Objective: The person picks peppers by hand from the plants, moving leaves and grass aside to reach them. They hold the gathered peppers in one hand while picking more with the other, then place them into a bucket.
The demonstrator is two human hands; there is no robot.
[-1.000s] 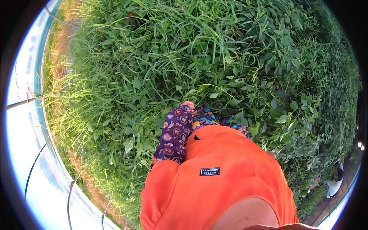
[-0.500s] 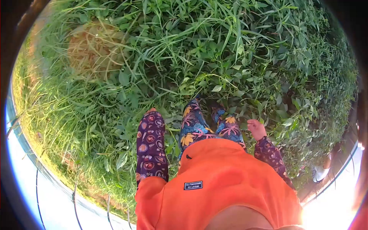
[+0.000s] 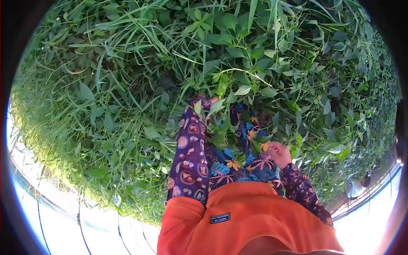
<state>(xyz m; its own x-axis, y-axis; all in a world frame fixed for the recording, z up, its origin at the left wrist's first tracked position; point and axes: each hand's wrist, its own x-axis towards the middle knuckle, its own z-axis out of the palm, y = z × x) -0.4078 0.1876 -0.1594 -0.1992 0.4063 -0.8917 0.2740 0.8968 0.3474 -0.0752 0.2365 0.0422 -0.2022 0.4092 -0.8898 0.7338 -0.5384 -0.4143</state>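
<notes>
My left hand point(image 3: 212, 100) reaches low into the plants at the end of a purple patterned sleeve point(image 3: 191, 148). Leaves cover most of it, so its fingers and anything in them cannot be made out. Just beyond it hangs a bright green clump of leaves point(image 3: 222, 85), beside a pale bent stem point(image 3: 250, 73). My right hand point(image 3: 279, 154) is held in front of my right thigh, fingers curled in towards the palm. Whatever is inside those fingers, if anything, is too small to tell. Leafy green plants point(image 3: 293, 106) stand close to both hands.
Long grass point(image 3: 144, 38) mixes with the plants ahead and to the left. My flower-patterned trousers point(image 3: 250, 165) stand among the leaves. Thin dark curved lines point(image 3: 79, 221) cross the bright strip at lower left. A whitish object point(image 3: 356, 188) lies at the right edge.
My left hand has moved right and forward into the leaves in front of my legs. My right hand has come slightly lower and nearer my thigh. The view has shifted; the straw-coloured patch is out of sight.
</notes>
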